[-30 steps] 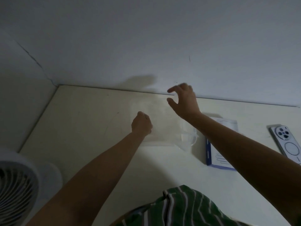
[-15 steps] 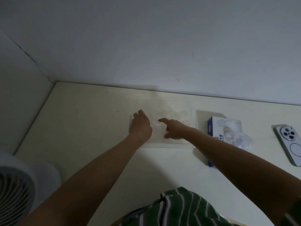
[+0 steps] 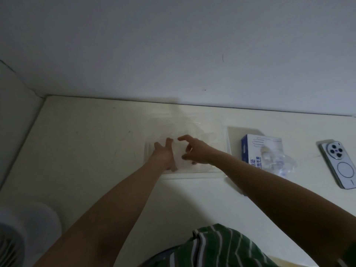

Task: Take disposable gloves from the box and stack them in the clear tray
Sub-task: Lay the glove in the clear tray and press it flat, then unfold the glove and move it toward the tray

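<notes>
Head view: a green striped garment (image 3: 221,247) and a fan (image 3: 11,237) sit nearest. Both forearms reach over the table (image 3: 86,151) to the clear tray (image 3: 192,175). The left hand (image 3: 163,154) lies with straight fingers on the filmy gloves (image 3: 204,135) in the tray. The right hand (image 3: 194,151) arches over them, and whether it pinches any cannot be told. Right of the tray stand the glove box (image 3: 252,151) and a phone (image 3: 341,162).
</notes>
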A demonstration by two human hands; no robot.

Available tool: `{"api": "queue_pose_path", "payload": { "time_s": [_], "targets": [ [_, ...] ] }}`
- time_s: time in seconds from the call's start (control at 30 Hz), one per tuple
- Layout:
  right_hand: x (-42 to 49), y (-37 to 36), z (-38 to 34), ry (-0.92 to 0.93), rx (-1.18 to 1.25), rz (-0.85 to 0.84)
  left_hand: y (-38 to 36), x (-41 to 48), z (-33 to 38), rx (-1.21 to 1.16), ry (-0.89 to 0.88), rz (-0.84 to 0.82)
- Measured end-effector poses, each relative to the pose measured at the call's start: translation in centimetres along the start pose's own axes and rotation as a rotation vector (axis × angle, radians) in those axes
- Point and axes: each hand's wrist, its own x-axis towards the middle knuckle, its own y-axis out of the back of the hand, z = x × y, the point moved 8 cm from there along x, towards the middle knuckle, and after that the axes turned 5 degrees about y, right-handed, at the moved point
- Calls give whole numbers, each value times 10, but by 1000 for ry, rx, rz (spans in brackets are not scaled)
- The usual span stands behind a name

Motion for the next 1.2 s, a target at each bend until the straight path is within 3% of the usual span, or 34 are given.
{"api": "queue_pose_path", "payload": {
  "time_s": [0.07, 0.2, 0.27, 0.5, 0.57, 0.67, 0.73, 0.77, 0.87, 1.0, 1.2],
  "targets": [
    [0, -7, 6, -84, 12, -58, -3, 0, 0, 106, 15, -24],
    [-2, 11, 23, -269, -278, 84, -4, 3, -1, 209, 35, 6],
    [-2, 9, 26, -307, -317, 69, -6, 6, -1, 258, 12, 17],
    [-10, 2, 17, -344, -353, -19, -4, 3, -4, 109, 64, -46],
    [-17, 7, 8, -290, -372, -70, 2, 1, -6, 61, 91, -38],
    [-28, 30, -22, -22, -487, 95, 8, -7, -3, 125, 81, 1],
    [-34, 35, -38, 118, -418, 157, 10, -11, -3, 138, 79, 32],
    [-35, 30, -40, 128, -326, 111, 8, -13, -3, 134, 78, 40],
    [-35, 2, -17, -52, -34, -126, 2, -18, -1, 134, 77, 22],
    [-38, -12, 14, -259, -111, -235, -2, -18, -5, 132, 114, -11],
    [-35, -16, 17, -322, -268, -232, -6, -13, -5, 99, 161, 6]
  ]
}}
